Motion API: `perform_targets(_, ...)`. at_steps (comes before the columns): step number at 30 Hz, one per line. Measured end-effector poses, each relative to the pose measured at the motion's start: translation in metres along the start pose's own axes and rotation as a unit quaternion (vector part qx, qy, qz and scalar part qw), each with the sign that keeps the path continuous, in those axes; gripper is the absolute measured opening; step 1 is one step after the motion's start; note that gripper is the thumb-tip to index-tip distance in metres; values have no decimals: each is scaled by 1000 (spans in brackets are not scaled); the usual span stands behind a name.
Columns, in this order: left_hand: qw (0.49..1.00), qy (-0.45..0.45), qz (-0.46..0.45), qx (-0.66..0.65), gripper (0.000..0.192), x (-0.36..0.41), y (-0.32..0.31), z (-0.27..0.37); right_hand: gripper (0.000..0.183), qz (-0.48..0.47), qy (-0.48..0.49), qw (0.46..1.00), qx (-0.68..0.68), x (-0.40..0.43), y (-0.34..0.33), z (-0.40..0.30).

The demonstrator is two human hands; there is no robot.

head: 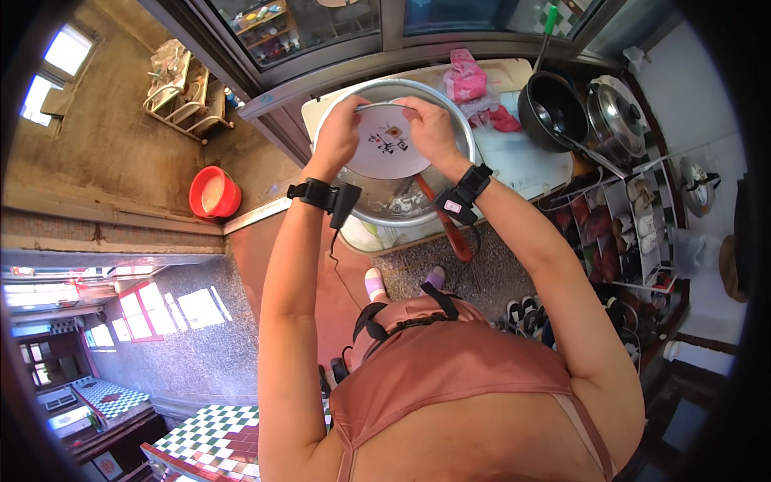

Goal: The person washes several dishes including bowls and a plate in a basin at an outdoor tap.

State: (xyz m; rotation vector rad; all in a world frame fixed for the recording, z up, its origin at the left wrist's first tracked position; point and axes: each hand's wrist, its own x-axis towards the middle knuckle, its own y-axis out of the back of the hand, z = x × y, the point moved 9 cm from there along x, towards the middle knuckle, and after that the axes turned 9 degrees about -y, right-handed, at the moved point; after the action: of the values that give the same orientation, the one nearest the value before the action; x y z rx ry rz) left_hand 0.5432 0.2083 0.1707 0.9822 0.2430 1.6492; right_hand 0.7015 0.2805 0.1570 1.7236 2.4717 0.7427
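Both my hands grip a white plate (385,153) by its far rim, one on each side. The plate bears painted characters and a small motif. My left hand (338,135) is at its upper left, and my right hand (435,134) at its upper right, thumb over the edge. Under the plate stands a wide metal basin (468,135) with shiny, wet-looking contents, partly hidden by the plate. A reddish-brown handle (456,238) leans over the basin's near rim, its other end hidden behind the plate.
The basin stands on a light tabletop (530,172). Pink cloth (467,78) in plastic lies behind it. To the right are a black pot (569,111), a lidded steel pot (623,120) and a shoe rack (656,265). A red bucket (232,196) stands far left.
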Motion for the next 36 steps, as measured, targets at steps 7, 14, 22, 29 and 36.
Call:
perform_targets(7,868,244,131,-412,38,-55,-46,-67,27,37,-201,946,251,7,13,68)
perform_targets(14,655,329,278,-621,35,-76,-109,-47,34,81,-331,827,447,-11,-15,109)
perform_targets(22,702,386,127,-585,40,-89,-90,-57,35,-146,-405,824,368,-24,0,91)
perform_targets(29,679,466,87,-560,41,-84,-84,-50,38,-187,-310,931,55,-5,28,88)
perform_targets(36,612,400,276,-624,38,-98,-108,-31,35,-20,-249,968,-2,-24,21,96)
